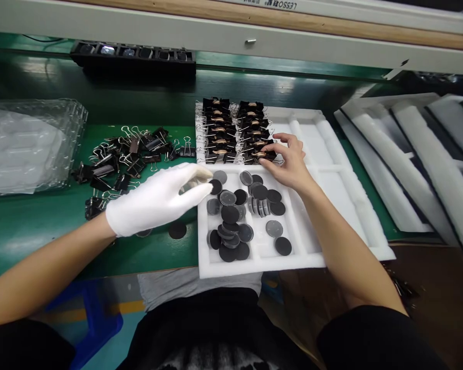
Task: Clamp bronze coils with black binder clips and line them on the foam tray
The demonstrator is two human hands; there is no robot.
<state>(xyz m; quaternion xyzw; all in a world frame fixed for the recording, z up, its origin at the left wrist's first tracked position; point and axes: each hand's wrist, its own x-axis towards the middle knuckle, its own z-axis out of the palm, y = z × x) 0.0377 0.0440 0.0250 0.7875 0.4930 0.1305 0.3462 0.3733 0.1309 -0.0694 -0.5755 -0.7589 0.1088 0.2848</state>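
Observation:
My left hand, in a white glove, is over the tray's left edge with thumb and fingers apart. Its thumb tip is beside a black disc; I see nothing held. My bare right hand has thumb and forefinger closed round a black binder clip at the near end of the right-hand row. Two rows of clips with gold-coloured pieces between them fill the far left compartments of a white foam tray. Loose black and clear round discs lie in the near compartments.
A pile of loose binder clips lies on the green table to the left. Clear plastic trays are stacked at far left. White foam pieces lean at right. A black slotted holder stands at the back under a shelf edge.

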